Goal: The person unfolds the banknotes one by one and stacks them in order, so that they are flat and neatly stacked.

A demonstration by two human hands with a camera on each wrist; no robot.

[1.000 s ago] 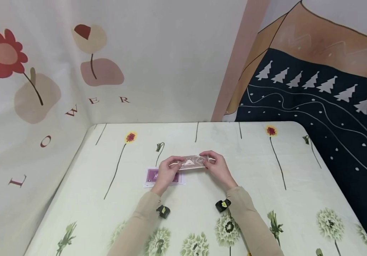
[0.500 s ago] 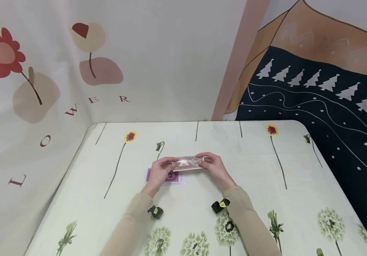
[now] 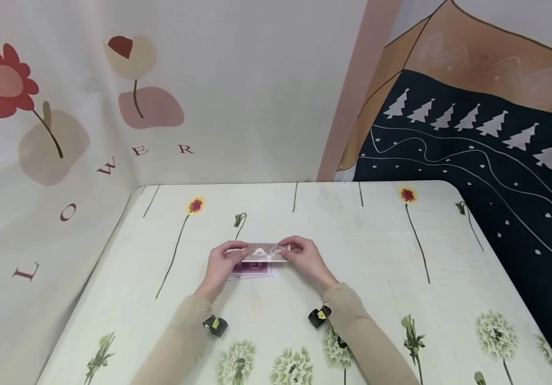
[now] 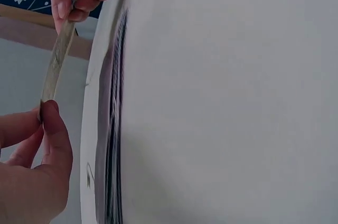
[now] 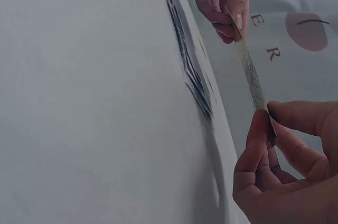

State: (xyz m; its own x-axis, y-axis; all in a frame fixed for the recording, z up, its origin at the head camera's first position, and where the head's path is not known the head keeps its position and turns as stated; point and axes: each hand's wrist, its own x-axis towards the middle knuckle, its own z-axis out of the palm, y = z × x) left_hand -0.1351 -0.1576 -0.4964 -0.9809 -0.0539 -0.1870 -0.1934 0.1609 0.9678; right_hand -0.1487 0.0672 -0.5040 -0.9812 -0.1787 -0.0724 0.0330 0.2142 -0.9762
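Observation:
A greyish-brown banknote (image 3: 263,252) is stretched flat between my two hands, just above a small stack of purple banknotes (image 3: 254,269) on the table. Its left end is pinched between thumb and fingers of my left hand (image 3: 219,264). My right hand (image 3: 306,260) pinches the right end in the same way. In the left wrist view the held banknote (image 4: 57,68) appears nearly edge-on, apart from the stack (image 4: 113,113). The right wrist view also shows a gap between the held banknote (image 5: 248,71) and the stack (image 5: 187,55). The held banknote hides the stack's far part.
A flower-printed cloth covers the table (image 3: 377,256). Behind it and at the left hangs a pale printed curtain (image 3: 247,96); a dark curtain with white trees (image 3: 473,149) hangs at the right. A black wrist camera (image 3: 215,325) sits on each forearm.
Both hands have carried the held banknote leftward and slightly nearer to me, from right of the stack to over it. The stack has stayed in place.

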